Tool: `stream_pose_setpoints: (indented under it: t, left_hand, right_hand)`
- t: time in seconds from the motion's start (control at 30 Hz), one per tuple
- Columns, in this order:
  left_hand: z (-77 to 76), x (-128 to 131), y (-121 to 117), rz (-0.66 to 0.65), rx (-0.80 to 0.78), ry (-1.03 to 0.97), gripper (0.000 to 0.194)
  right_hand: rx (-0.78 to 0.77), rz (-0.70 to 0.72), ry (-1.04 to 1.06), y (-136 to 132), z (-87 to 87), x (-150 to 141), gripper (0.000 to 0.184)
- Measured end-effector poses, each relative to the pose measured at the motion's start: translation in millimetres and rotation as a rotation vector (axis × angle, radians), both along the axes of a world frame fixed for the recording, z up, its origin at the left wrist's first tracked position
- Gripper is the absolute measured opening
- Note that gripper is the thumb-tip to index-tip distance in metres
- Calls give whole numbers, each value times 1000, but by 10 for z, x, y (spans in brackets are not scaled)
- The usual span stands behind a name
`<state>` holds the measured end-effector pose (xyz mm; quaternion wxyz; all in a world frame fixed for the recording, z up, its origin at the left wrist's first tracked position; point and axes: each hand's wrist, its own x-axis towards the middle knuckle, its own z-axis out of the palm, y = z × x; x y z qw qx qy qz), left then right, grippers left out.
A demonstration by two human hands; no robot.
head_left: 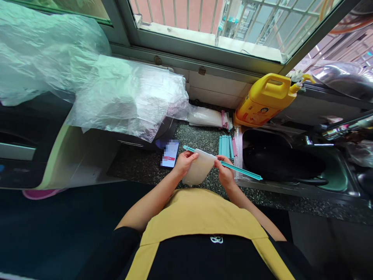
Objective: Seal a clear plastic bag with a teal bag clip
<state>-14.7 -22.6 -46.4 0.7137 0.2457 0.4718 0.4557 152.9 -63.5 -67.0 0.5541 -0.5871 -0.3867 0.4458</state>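
A small whitish plastic bag (199,171) hangs between my hands above the counter, with a long teal bag sealing clip (243,171) running along its top edge. My left hand (183,162) pinches the bag's upper left corner, where a short end of the clip sticks out. At the upper right corner, my right hand (224,170) is closed around the clip, whose longer end points right toward the sink. How far the clip is engaged on the bag I cannot tell. Just beyond my right hand lie several teal clips (224,147) beside pink ones (234,148).
A phone (169,154) lies left of my hands on the speckled counter (151,171). Behind are a packed clear bag (205,116) and a yellow pump jug (264,101). To the right, a sink (335,179) holds a black wok (279,159). Plastic sheeting (125,93) covers things at left.
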Motion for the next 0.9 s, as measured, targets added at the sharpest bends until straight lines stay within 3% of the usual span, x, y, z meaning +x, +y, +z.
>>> stream_pose_setpoints:
  t: [0.37,0.67,0.9]
  left_hand:
    - [-24,-42,-7,-53,3,18,35]
    - [47,-69,48,-56,2,64,44]
    - [12,-91,39,-71,1,76,38]
  right_hand:
    - [10,-37,19,-8,-13,-16,20]
    - [-13,-23,10,-15,-9,-38,22]
    - [-54,58,-110,-65,125,-27,20]
